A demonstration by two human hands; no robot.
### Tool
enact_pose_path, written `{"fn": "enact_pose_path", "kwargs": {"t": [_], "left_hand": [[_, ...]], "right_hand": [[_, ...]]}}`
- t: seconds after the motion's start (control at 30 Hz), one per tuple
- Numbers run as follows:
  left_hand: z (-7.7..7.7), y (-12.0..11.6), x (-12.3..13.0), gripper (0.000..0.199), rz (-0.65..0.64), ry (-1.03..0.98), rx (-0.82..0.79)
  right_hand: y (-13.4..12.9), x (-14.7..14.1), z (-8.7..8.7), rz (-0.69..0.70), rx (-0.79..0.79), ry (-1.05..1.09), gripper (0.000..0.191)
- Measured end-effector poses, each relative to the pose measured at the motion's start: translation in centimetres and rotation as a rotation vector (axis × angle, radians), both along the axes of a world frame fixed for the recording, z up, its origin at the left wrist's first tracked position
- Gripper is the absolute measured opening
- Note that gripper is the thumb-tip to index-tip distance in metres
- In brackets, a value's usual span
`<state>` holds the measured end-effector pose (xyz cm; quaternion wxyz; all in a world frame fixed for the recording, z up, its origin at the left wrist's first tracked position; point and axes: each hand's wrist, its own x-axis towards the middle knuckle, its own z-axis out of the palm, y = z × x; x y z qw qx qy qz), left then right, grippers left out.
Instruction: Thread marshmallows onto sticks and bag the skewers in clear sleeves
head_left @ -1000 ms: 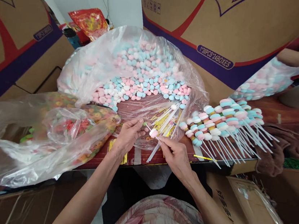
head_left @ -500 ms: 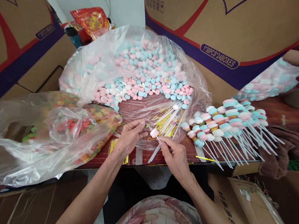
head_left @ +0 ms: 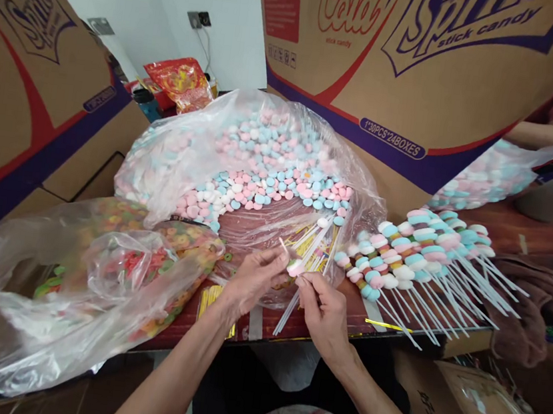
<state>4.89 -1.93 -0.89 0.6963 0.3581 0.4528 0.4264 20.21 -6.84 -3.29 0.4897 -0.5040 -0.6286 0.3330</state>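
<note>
A large printed cardboard box [head_left: 333, 73] stands behind the dark red table [head_left: 254, 228]; on the table, an open clear bag [head_left: 172, 154] spills pink, white and blue candies [head_left: 258, 188]; left of it lies a plastic bag of gummy rings [head_left: 118, 268]; to the right, loaded candy skewers [head_left: 417, 251] lie heaped; the right hand [head_left: 327, 310] pinches a white stick, fingertips closed just below its pale candy [head_left: 294, 269]; the left hand [head_left: 260, 275] has thumb and fingers nearly together at the stick's upper part [head_left: 284, 245], whether gripping I cannot tell.
</note>
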Motion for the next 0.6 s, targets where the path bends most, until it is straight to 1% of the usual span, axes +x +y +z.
{"fn": "enact_pose_path", "kwargs": {"t": [0.03, 0.07, 0.13, 0.17, 0.2, 0.23, 0.27, 0.33, 0.4, 0.47, 0.6], "left_hand": [[0.3, 1.2, -0.5, 0.030, 0.040, 0.128, 0.092], [0.5, 2.6, -1.1, 0.030, 0.135, 0.298, 0.204], [0.7, 5.9, -2.3, 0.026, 0.281, 0.696, 0.465], [0.7, 7.6, -2.9, 0.025, 0.351, 0.891, 0.550], [0.6, 9.2, -3.4, 0.027, 0.374, 1.059, 0.585], [0.4, 10.6, -3.8, 0.031, 0.338, 1.176, 0.599], [0.1, 11.8, -4.1, 0.035, 0.280, 1.246, 0.614], [-0.5, 13.4, -4.3, 0.033, 0.203, 1.281, 0.622], [-1.0, 14.2, -4.4, 0.027, 0.188, 1.253, 0.609], [-1.3, 14.2, -4.9, 0.026, 0.205, 1.211, 0.576], [-1.2, 13.5, -6.6, 0.040, 0.244, 1.152, 0.502]], "right_hand": [[0.1, 0.2, -0.2, -0.010, 0.003, -0.001, 0.021], [0.2, 0.3, -0.3, -0.021, 0.000, 0.002, 0.021], [0.4, 0.5, -0.8, -0.037, -0.026, 0.022, 0.021], [0.5, 0.5, -1.0, -0.045, -0.041, 0.035, 0.022], [0.6, 0.5, -1.2, -0.049, -0.053, 0.045, 0.022], [0.7, 0.5, -1.3, -0.051, -0.062, 0.048, 0.023], [0.7, 0.5, -1.4, -0.052, -0.067, 0.045, 0.023], [0.8, 0.4, -1.4, -0.052, -0.066, 0.032, 0.023], [0.9, 0.3, -1.3, -0.052, -0.066, 0.023, 0.024], [0.9, 0.3, -1.2, -0.051, -0.070, 0.020, 0.025], [0.8, 0.4, -1.1, -0.042, -0.083, 0.022, 0.024]]}}
